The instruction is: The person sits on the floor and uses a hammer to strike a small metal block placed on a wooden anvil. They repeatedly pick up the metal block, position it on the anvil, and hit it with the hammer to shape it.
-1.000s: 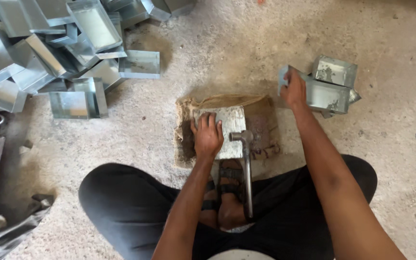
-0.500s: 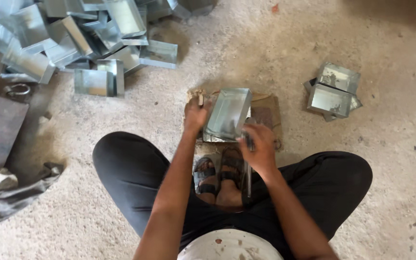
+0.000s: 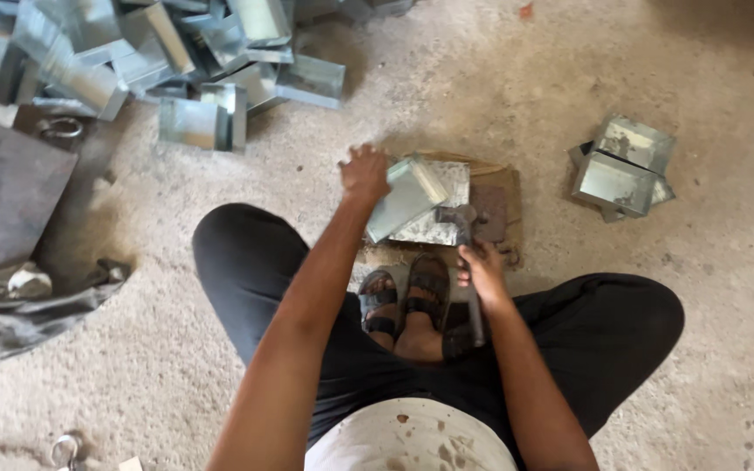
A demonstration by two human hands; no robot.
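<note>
My left hand (image 3: 366, 173) grips the left end of a small open box of shiny sheet metal (image 3: 407, 196), tilted over a flat grey metal block (image 3: 443, 228). The block lies on a brown mat (image 3: 501, 179) in front of my crossed, sandalled feet. My right hand (image 3: 482, 266) is closed around the handle of a hammer (image 3: 475, 305). The hammer's head (image 3: 455, 215) rests on the block, just right of the box.
A heap of similar sheet-metal boxes (image 3: 176, 61) covers the floor at the upper left. Two or three more boxes (image 3: 621, 170) are stacked at the right. A dark flat slab (image 3: 6, 192) and crumpled plastic (image 3: 28, 296) lie at the left. The floor is rough concrete.
My right hand left the boxes at the right, passed over the box on the block and now holds the hammer handle. My left hand went from pressing the block to gripping the tilted box.
</note>
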